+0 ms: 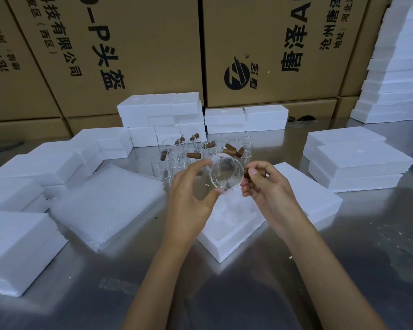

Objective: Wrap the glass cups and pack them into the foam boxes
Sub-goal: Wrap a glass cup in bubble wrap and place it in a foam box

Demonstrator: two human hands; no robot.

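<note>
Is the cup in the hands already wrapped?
No, the glass cup is bare, held between left hand and right hand.

Cups [188,153] behind, foam stacks [358,160] flanking.

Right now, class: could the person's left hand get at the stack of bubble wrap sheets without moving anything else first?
Probably yes. The stack of bubble wrap sheets lies bare on the steel table just left of the left hand, nothing between them. But that hand steadies the glass cup, so it must let go; the right hand holds the wooden handle.
</note>
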